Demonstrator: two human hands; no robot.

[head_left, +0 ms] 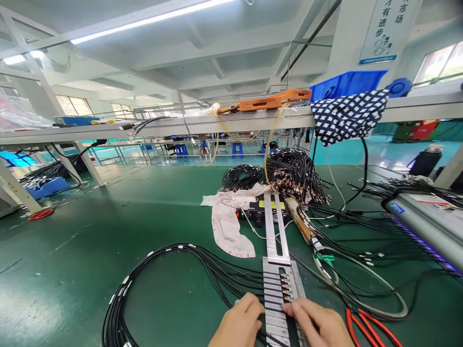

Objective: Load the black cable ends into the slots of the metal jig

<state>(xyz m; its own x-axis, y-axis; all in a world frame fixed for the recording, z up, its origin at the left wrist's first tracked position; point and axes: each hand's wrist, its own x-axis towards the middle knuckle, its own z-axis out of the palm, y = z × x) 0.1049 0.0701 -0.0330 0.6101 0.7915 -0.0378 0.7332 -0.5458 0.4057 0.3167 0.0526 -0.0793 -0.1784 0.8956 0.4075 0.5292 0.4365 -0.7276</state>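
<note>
My left hand [240, 323] and my right hand [318, 324] rest at the bottom edge on a slotted metal fixture [277, 284]. Several black cable ends with small connectors lie side by side in its slots. My right fingertips press on the connector ends; my left fingers lie over the black cables [173, 260] that loop off to the left. A long metal bar [275, 226] runs away from the fixture toward a black control box [258, 212].
A white cloth [227, 226] lies left of the bar. Bundles of black cables [289, 176] sit behind, more spread right beside a grey machine [427, 226]. Red cables [369, 327] lie lower right. An overhead shelf [202, 125] holds an orange tool and a blue bin.
</note>
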